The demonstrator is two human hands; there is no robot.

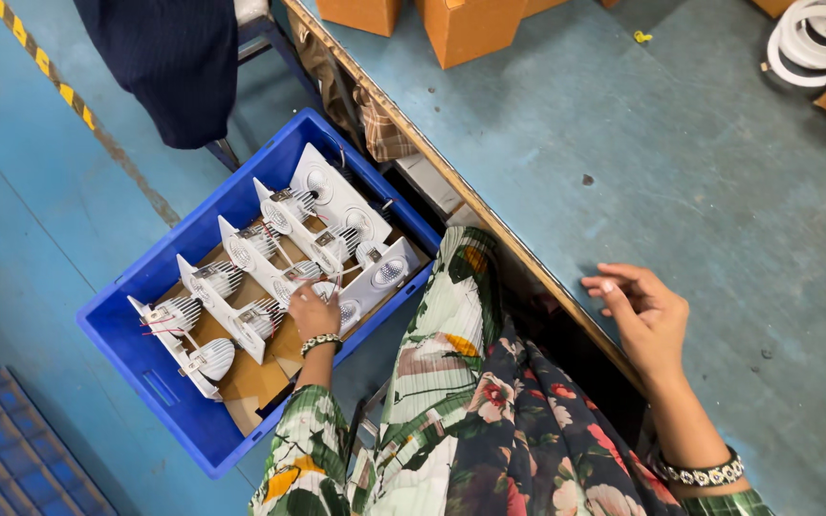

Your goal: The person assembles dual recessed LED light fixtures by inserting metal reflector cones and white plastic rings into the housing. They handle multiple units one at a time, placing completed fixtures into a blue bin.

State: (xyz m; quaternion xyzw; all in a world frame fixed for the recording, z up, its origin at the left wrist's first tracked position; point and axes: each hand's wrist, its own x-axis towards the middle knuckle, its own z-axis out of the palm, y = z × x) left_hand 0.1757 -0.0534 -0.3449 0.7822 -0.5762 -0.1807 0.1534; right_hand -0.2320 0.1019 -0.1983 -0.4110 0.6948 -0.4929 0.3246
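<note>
My left hand [312, 311] reaches down into a blue plastic crate [141, 358] on the floor and closes its fingers on one of the white twin-lamp fittings [380, 277] near the crate's right side. Several more white fittings [241, 258] with ribbed metal heat sinks and thin wires stand in rows on brown cardboard [246, 382] inside the crate. My right hand [644, 315] hovers over the edge of the blue-green worktable [681, 162], fingers loosely curled, holding nothing.
Orange-brown cardboard boxes [466, 29] stand at the table's far edge. White rings [815, 38] lie at the top right. A person in dark clothing [169, 67] stands beside the crate. Another blue crate [11, 449] sits bottom left. A yellow-black stripe [45, 62] marks the floor.
</note>
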